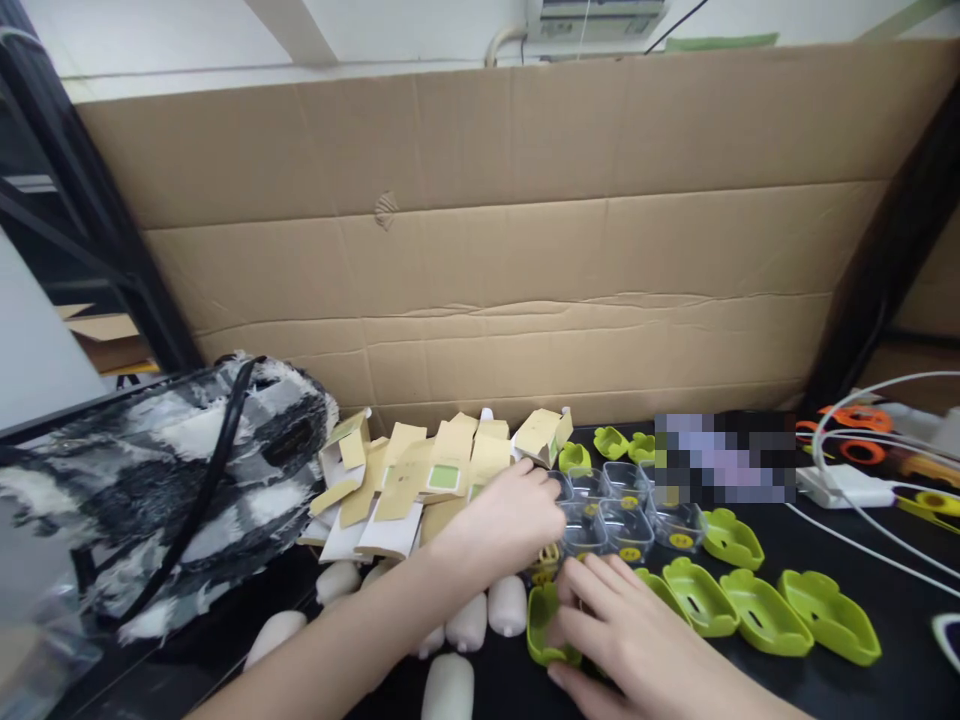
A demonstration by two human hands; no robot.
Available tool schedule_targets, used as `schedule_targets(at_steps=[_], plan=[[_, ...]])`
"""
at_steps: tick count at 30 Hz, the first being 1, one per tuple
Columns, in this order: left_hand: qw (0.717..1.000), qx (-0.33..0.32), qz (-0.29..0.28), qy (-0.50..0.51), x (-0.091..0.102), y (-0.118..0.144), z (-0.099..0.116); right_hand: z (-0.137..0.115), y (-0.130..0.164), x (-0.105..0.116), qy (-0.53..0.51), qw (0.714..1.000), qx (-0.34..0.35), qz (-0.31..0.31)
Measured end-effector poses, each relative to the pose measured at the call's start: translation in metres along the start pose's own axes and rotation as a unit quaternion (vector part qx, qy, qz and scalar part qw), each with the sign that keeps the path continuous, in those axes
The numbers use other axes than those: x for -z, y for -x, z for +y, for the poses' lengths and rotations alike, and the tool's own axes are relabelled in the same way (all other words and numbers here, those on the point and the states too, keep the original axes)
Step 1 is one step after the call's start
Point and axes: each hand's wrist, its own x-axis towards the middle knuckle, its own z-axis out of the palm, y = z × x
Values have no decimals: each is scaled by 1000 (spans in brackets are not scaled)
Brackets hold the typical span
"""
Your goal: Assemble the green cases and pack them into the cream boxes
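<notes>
Right hand (630, 625) touches a green dish (540, 630); I cannot tell whether it grips. Left hand (514, 515), just beyond, is beside clear cups (626, 525); grasp hidden. Cartons (405, 485) lie left of it.

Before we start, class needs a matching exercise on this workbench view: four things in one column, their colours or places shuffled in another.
1. Cups
2. Shallow dishes
3. Rounded pieces
4. Plaid bag

A. Off-white, near the left forearm
B. At the left, crossed by a black strap
C. See-through, with yellow discs showing
D. Lime green

Pairs: 1-C, 2-D, 3-A, 4-B
</notes>
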Motion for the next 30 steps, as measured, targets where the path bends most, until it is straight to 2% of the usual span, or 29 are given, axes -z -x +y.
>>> schedule_targets(at_steps=[8,12,16,24,26,30], plan=[[994,89,-9,59,-14,-1,3,4,4,-7,-7,998,34,48],[978,177,-21,110,-17,0,12,9,10,-19,-24,995,46,82],[956,247,-29,158,-17,0,19,10,15,-25,-29,995,43,88],[932,282,-21,227,-14,1,19,10,21,-30,-24,996,52,73],[928,283,-12,243,-10,2,17,10,20,-23,-29,997,50,53],[910,287,-1,298,-4,3,15,5,15,6,-60,995,23,-70]])
